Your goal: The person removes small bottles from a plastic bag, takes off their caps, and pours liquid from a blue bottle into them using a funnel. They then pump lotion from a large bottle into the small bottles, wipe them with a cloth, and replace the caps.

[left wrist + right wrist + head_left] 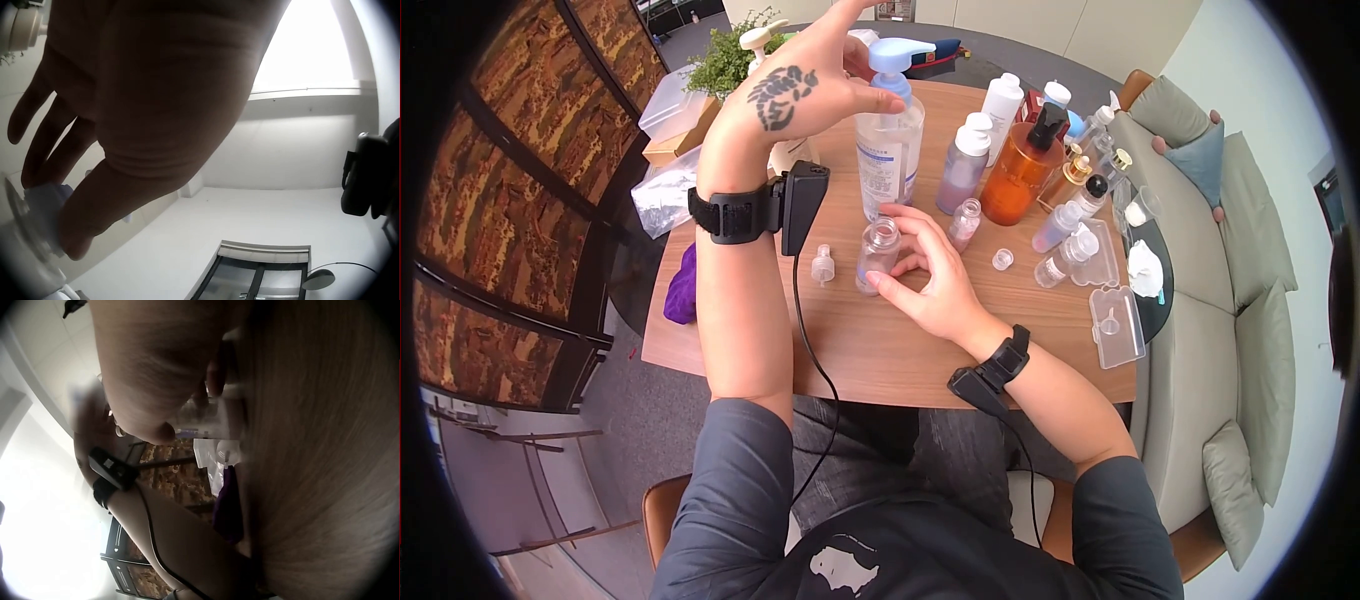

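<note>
In the head view my left hand [815, 85] pinches the light blue collar of a large clear pump bottle [888, 150], its pump head above the thumb. The left wrist view has the thumb and fingers on either side of that blue collar [47, 209]. My right hand [935, 285] holds a small, clear, open-necked bottle [880, 255] upright on the table, thumb in front and fingers behind. A small clear pump cap [823, 265] stands left of it. Right of the hand is another small open bottle [965, 222] with pinkish contents.
An amber pump bottle [1022, 180], a purple-tinted bottle [965, 165] and several small bottles crowd the table's right side. A clear plastic case [1115, 328] lies open near the right edge. A purple cloth [683, 288] sits at the left, below a plant [730, 55].
</note>
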Tool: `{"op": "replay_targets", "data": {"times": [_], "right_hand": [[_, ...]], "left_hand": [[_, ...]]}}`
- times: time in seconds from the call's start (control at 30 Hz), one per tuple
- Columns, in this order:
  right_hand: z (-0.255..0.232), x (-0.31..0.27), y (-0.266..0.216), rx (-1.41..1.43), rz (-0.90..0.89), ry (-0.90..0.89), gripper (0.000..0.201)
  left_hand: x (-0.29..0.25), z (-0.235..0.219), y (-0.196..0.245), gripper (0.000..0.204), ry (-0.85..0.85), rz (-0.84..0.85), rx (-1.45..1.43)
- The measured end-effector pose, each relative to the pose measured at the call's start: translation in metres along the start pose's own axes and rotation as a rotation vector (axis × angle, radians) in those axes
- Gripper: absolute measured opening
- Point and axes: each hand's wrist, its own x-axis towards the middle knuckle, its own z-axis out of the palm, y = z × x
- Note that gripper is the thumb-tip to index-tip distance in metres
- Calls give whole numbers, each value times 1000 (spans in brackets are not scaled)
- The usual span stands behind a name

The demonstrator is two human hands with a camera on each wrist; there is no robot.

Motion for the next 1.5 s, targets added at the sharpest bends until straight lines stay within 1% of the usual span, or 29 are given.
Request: {"op": "replay_targets", "data": {"times": [0.1,0.2,0.3,0.4,0.5,0.6,0.7,0.73,0.77,0.83,0.87,0.9,0.97,1.0,1.03,1.1,1.17,1.27,1.37,1.47,1.5], "right_hand": [[1,-1,1,16,17,6,60],[1,-1,3,29,51,15,60],[2,-1,3,15,49,17,60],[0,-1,1,-22,36,6,59],[0,-1,-1,-49,6,34,59],[-1,-1,-3,-118,-11,66,58],[-2,-2,-6,-198,-32,95,57],[-2,-2,-6,-205,-37,107,57],[-1,-3,-5,-209,-42,118,57],[0,-3,-5,-195,-52,132,56],[1,-2,-5,-188,-58,135,55],[1,-2,-3,-186,-52,130,55],[1,-2,0,-181,-43,119,56],[2,-2,-1,-184,-45,113,55],[2,-2,-3,-189,-45,110,55],[-1,0,-5,-180,-46,113,55],[0,-1,-7,-143,-26,107,54],[0,-1,-5,-137,-49,135,55],[0,-1,-17,-200,-99,178,50],[-11,-5,-24,-407,-245,224,44],[-15,-6,-27,-477,-297,299,42]], "left_hand": [[-11,-8,27,99,-15,-47,-110],[3,5,-1,97,29,19,-95],[12,12,-19,96,27,65,-231],[14,12,-19,97,59,73,-175],[15,14,-23,98,12,92,-298],[12,11,-23,97,-22,88,-333],[-10,5,14,91,219,-4,-131],[-9,-7,-5,83,250,110,-132],[-18,-15,7,74,357,78,-32],[-31,-23,24,69,424,15,-18],[-32,-31,2,45,341,201,8],[-35,-30,-20,42,231,175,-9],[-52,-24,-19,36,14,121,-41],[-64,-18,-23,37,-123,43,20],[-76,-8,-30,42,-218,51,-16],[-88,13,-38,65,-365,-53,43],[-91,33,-51,66,-363,-66,-30],[-82,56,-70,53,-479,-165,-187],[-81,65,-86,46,-444,-65,-342],[-83,70,-102,44,-383,-72,-513],[-83,71,-109,44,-358,-73,-558]]}}
